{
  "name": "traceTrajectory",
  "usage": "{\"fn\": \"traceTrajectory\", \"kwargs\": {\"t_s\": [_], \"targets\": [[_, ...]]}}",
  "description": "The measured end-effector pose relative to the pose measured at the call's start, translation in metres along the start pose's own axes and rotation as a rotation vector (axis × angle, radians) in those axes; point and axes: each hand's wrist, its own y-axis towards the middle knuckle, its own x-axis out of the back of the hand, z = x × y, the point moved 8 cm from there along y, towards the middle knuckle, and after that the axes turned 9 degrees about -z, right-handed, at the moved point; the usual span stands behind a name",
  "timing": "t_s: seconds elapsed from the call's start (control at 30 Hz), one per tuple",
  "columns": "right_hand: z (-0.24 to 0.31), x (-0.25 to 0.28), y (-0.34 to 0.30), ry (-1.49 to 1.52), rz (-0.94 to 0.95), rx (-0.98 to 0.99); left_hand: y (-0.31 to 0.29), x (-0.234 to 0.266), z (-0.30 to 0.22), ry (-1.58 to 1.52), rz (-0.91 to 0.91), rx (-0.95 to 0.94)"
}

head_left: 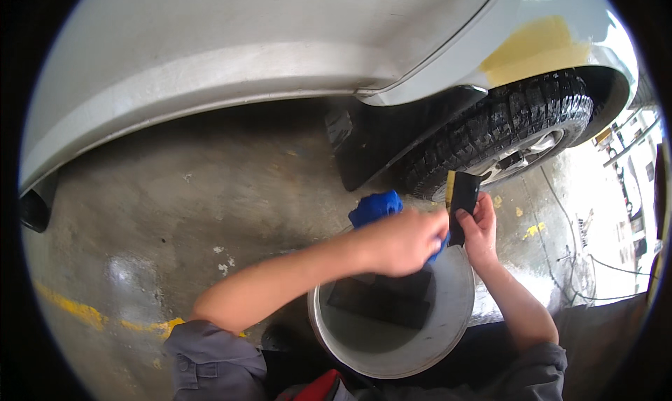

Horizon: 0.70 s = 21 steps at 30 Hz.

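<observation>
My right hand (480,231) grips a flat black sanding block (465,199) with a yellowish edge, held upright over the bucket's far rim. Close beside it, my left hand (414,243) is closed around a blue cloth (376,208); some of the cloth bunches out beyond the wrist and a bit shows under the fingers. Motion slightly blurs the left hand, and whether it touches the block I cannot tell. Below both hands stands a round white bucket (458,310) with cloudy water. Dark flat rectangular sheets (378,303) lie in that water, partly hidden by my left forearm.
Ahead is a silver-white vehicle (231,58) with a yellowish patch (539,50) above the wheel arch. A knobbly tyre (507,121) and a black mud flap (385,131) sit just beyond my hands. Cables (570,254) run over the concrete floor (175,219) at right.
</observation>
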Motion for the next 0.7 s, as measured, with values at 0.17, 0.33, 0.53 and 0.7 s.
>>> {"fn": "traceTrajectory", "kwargs": {"t_s": [0.17, 0.33, 0.53, 0.7], "targets": [[0.04, -0.014, 0.002, 0.025, -0.041, 0.017, -0.039, -0.094, 0.029, 0.232, 0.356, -0.014], [0.052, -0.018, -0.001, 0.084, 0.009, 0.008, -0.077, -0.155, 0.038, 0.483, 0.769, 0.066], [0.052, -0.018, -0.014, 0.006, 0.063, -0.05, -0.131, -0.285, 0.173, 0.567, 1.258, 0.02], [0.062, -0.009, -0.018, 0.112, 0.055, -0.105, -0.131, -0.285, 0.202, 0.218, 1.333, 0.351]]}}
